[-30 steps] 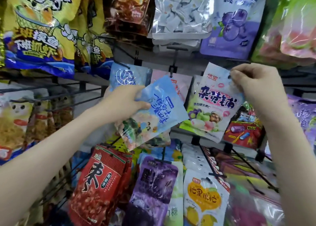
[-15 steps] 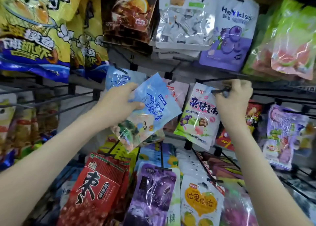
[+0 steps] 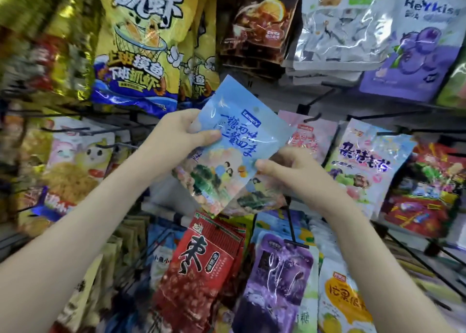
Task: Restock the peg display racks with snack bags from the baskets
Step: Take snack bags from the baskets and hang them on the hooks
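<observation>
one left hand (image 3: 174,141), one right hand (image 3: 295,171), two light blue bags (image 3: 234,141).

peg rack (image 3: 358,107), black pegs on a pale panel | top row hanging: yellow shrimp bags (image 3: 141,42), brown bag (image 3: 259,22), silver-white bags (image 3: 340,25), purple blueberry bag (image 3: 416,55) | middle row: pink cat bag (image 3: 75,161), pink bag (image 3: 310,136), white fruit bag (image 3: 365,161), red bags (image 3: 423,196) | bottom row: red jujube bags (image 3: 201,269), dark purple bag (image 3: 277,282), orange-label bag (image 3: 343,302)

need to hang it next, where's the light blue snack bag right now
Centre of the head view, the light blue bag is held tilted between the left hand and right hand, above the red bag.
</observation>
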A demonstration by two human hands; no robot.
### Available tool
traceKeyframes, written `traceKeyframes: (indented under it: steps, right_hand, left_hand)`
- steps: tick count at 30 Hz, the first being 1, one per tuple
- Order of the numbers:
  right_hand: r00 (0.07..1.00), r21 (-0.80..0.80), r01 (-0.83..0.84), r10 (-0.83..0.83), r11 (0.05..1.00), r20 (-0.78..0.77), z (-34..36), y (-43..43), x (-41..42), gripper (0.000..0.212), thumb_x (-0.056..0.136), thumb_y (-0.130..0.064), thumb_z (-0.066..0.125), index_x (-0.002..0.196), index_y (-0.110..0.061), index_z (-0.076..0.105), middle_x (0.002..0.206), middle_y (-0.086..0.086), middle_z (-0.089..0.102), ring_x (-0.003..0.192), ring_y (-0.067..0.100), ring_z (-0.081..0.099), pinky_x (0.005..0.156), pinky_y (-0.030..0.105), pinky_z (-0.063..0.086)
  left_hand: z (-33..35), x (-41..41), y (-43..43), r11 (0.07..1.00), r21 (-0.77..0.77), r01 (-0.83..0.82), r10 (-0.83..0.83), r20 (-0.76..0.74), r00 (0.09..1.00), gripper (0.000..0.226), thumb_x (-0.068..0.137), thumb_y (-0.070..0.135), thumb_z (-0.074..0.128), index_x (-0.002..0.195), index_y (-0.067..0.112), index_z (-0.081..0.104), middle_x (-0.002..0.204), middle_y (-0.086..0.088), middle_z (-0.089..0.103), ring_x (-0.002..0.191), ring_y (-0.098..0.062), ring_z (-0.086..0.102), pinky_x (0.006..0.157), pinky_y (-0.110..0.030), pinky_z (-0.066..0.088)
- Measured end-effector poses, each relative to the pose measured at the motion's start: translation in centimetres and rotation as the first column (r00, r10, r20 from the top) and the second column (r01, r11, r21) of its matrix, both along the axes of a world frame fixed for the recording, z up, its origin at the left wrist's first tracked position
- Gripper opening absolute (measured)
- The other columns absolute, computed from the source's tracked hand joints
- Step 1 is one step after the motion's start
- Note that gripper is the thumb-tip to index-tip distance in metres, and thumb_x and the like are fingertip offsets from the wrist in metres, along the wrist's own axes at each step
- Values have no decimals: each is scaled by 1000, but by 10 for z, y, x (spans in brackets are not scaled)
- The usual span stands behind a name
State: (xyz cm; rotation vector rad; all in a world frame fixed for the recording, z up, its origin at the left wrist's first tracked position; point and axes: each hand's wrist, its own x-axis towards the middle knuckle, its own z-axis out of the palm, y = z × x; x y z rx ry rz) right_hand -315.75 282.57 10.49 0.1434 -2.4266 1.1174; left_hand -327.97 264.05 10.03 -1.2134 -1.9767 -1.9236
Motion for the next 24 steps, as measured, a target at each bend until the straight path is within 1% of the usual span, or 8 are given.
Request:
traceKeyframes:
  steps: [2,4,6,8,10,13,20,24]
  right_hand:
    - [999,-42,-50,50,998,-5,-4,-1,-9,16,87,-19,69,81,-6,62,74,1,71,68,2,55,62,22,43]
    - [998,0,-57,57,998,-20,-6,-3,-15,41,80,-28,71,85,8,54,79,27,55,72,16,46,61,29,39]
    - [998,42,-7,10,999,-58,-5,-4,-19,33,86,-19,68,74,2,47,67,12,38,64,14,39,55,24,37]
    - [992,-31,33,-37,999,-118,-5,1,-21,18,91,-9,62,74,-11,57,59,-4,46,54,6,43,51,20,38]
    - [980,-191,51,-86,980,-182,-7,8,-21,12,90,-12,63,82,-19,68,71,2,61,59,12,52,54,25,45]
    - [955,-314,80,-163,946,-249,-6,17,-16,9,87,-26,61,92,-29,68,88,17,68,70,35,57,64,49,50]
    - [897,-332,113,-240,937,-372,-6,26,-7,15,97,-11,51,104,-23,48,73,3,57,54,15,44,46,23,36]
    - [882,-338,129,-264,932,-390,-12,24,-5,17,97,-10,51,103,-26,49,69,-6,60,54,13,47,46,19,38]
  left_hand:
    - [-2,-1,-6,999,30,-15,15,15,1000,14,88,18,67,100,25,67,96,5,74,71,-4,70,63,-22,56]
    - [-6,-1,-10,999,47,-22,20,35,999,16,89,17,65,105,21,66,97,4,72,56,2,65,46,-11,48]
    - [-10,-2,-14,994,107,-35,27,76,997,17,90,16,64,107,17,66,98,1,73,63,-4,68,50,-16,50]
    - [-11,-8,-19,974,208,-87,62,127,990,14,92,15,61,106,18,66,99,0,73,75,-8,71,63,-25,56]
    - [-10,-13,-22,947,297,-125,75,173,982,14,94,14,59,105,20,64,102,2,72,85,-9,70,76,-29,57]
    - [-12,-16,-18,936,316,-156,99,189,977,14,94,13,59,101,24,64,104,3,72,93,-13,70,84,-34,55]
    - [-25,-12,8,940,298,-164,91,243,966,10,93,15,60,99,18,68,102,-3,73,99,-25,68,94,-49,51]
    - [-32,-6,14,942,336,-22,-109,366,924,15,92,14,59,102,18,69,100,2,74,94,-16,69,86,-34,52]
